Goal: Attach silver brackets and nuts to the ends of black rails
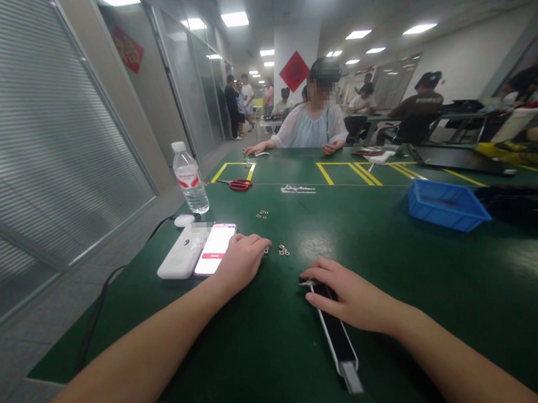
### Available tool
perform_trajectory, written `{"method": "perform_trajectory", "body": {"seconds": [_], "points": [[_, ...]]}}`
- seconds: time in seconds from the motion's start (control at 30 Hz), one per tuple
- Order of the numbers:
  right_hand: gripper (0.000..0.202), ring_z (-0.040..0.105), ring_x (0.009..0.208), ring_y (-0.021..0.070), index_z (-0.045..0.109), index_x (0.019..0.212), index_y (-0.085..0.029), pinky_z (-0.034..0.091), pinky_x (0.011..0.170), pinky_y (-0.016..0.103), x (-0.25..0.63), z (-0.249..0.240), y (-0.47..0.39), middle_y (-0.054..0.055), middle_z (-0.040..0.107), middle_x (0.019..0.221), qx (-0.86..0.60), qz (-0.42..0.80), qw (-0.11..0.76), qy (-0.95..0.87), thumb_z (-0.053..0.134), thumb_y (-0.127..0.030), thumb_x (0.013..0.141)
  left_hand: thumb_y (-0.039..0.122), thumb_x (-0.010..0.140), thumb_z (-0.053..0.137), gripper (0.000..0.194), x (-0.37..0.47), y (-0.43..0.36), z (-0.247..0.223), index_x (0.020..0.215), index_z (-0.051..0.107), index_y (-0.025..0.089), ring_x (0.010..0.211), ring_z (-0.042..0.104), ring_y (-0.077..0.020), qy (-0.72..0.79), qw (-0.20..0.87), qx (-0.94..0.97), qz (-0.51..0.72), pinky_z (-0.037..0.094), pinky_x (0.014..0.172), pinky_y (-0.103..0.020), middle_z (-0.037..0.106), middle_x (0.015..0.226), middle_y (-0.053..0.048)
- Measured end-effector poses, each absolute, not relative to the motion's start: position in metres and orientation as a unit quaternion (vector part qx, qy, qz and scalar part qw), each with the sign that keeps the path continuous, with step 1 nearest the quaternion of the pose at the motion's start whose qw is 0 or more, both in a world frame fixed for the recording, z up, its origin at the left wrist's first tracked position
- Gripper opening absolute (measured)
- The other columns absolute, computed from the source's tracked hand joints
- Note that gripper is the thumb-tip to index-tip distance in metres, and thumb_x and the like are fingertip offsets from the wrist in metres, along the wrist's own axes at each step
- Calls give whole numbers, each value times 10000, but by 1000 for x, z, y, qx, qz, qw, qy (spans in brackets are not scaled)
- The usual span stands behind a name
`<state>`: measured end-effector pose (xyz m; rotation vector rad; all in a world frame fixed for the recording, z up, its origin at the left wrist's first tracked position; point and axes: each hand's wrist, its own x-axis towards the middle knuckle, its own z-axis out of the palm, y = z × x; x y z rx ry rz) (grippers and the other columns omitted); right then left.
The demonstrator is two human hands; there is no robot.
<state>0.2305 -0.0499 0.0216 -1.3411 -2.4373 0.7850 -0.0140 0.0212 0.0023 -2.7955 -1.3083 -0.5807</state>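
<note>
Evidently, the phone (214,251) lay partly hidden by the left hand (239,262) beside a small metal piece (266,250), while farther right of the phone, past loose metal bits (283,250), the right hand (346,290) covered part of a black case (335,332), either grip impossible to tell.

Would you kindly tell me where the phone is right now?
In the head view, the phone lies left of centre on the green table, beside the white block, with the left hand overlapping its right edge.
</note>
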Motion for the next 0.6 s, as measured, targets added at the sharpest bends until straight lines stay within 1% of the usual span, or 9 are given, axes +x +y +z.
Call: {"method": "perform_trajectory", "body": {"seconds": [0.13, 0.3, 0.37, 0.5, 0.6], "points": [[361, 564, 934, 189, 563, 1217, -174, 483, 836, 348, 231, 23, -51, 89, 529, 1150, -465, 278, 123, -832, 504, -380, 927, 49, 882, 437, 321, -15, 24, 1, 1120, 613, 173, 992, 621, -224, -421, -2, -886, -194, 423, 903, -419, 677, 1097, -76], [366, 580, 869, 180, 557, 1201, -184, 482, 781, 338, 232, 22, -52, 85, 529, 1138, -489, 269, 116, -821, 540, -397, 904, 46, 872, 429, 326, -15, 23, 3, 1106, 621, 168, 963, 630, -220, -407, 7, -893, -195, 443, 871, -410, 683, 1075, -77], [345, 574, 845, 179, 580, 1143, -188, 472, 748, 327, 232, 22, -51, 80, 540, 1100, -502, 254, 115, -819, 565, -417, 887, 55, 879, 423, 316, -15, 22, 4, 1096, 624, 167, 955, 632, -225, -407, 13, -894, -187, 435, 860, -417, 686, 1071, -79], [300, 547, 796, 185, 607, 966, -177, 428, 680, 302, 231, 22, -50, 64, 567, 945, -530, 215, 108, -813, 624, -450, 843, 83, 905, 403, 296, -13, 18, 7, 1062, 635, 176, 970, 624, -232, -402, 24, -896, -187, 410, 858, -421, 688, 1073, -79], [272, 531, 744, 167, 589, 922, -173, 392, 646, 278, 232, 20, -48, 45, 579, 868, -530, 225, 104, -811, 636, -429, 842, 113, 897, 447, 252, -10, 14, 6, 1048, 637, 180, 988, 611, -235, -389, 16, -902, -186, 393, 867, -418, 681, 1085, -80]]}}
